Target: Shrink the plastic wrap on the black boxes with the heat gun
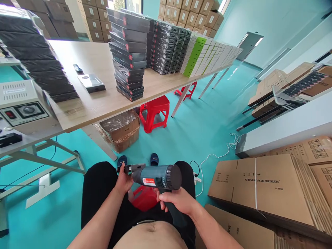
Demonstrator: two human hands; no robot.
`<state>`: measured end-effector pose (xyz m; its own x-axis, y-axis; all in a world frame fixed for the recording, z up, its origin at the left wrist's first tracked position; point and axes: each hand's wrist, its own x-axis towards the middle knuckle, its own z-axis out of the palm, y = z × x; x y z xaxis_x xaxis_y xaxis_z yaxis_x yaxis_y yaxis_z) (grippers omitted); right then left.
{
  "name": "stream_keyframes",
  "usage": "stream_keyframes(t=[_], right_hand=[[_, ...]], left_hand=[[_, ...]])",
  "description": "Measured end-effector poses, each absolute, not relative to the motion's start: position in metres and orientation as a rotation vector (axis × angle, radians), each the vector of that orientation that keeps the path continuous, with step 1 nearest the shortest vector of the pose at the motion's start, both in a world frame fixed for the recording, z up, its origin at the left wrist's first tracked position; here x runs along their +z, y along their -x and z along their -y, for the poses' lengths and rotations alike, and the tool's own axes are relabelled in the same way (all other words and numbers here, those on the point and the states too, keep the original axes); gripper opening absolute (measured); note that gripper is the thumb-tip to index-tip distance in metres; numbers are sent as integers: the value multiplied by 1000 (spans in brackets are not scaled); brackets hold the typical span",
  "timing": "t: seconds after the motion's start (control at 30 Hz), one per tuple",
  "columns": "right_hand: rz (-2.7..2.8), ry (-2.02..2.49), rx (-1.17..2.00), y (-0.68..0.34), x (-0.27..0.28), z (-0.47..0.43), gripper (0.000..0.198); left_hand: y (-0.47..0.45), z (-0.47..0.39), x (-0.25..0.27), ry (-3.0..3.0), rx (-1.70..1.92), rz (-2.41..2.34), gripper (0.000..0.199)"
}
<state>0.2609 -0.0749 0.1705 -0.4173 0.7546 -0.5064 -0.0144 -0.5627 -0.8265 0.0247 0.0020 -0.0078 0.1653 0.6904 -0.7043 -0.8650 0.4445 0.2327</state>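
My right hand (175, 200) is closed round the grip of a dark green heat gun (158, 177) with an orange-red label. The gun lies level over my lap, its nozzle toward the left. In front of the nozzle, my left hand (124, 179) grips a thin black box (133, 168) by its left end. The box's far edge shows above the nozzle; part of it is hidden behind the nozzle and my fingers. Whether nozzle and box touch, I cannot tell.
A long wooden table (90, 112) ahead bears stacked black boxes (131, 58) and white-and-green boxes (198, 55). At left stands a sealing machine (24, 107). A red stool (155, 112) and a wrapped carton (121, 129) are under the table. Flat cartons (259, 190) and a white cable (207, 157) lie right.
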Motion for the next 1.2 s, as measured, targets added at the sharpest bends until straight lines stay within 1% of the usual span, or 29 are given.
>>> stream_keyframes(t=[0.07, 0.23, 0.53, 0.6, 0.73, 0.87, 0.93, 1.2], right_hand=[[1017, 1283, 2007, -260, 167, 73, 29], [768, 1449, 1841, -276, 161, 65, 38], [702, 1448, 1812, -283, 167, 68, 36], [701, 1435, 1815, -284, 164, 68, 35], [697, 1390, 1830, -292, 159, 67, 35], [666, 1407, 1817, -301, 162, 71, 33], [654, 1436, 1815, -305, 163, 75, 33], [725, 1435, 1925, -309, 165, 93, 32]], left_hand=[[-24, -2, -9, 243, 1142, -854, 33], [-21, -1, -10, 318, 1139, -814, 37], [-24, -3, -3, 346, 1122, -842, 36], [-22, -2, -3, 329, 1122, -837, 35], [-21, 2, -3, 249, 1128, -863, 25], [-25, 1, -2, 262, 1176, -916, 36], [-26, -1, -2, 318, 1189, -942, 38], [-26, -4, -12, 343, 1243, -995, 22]])
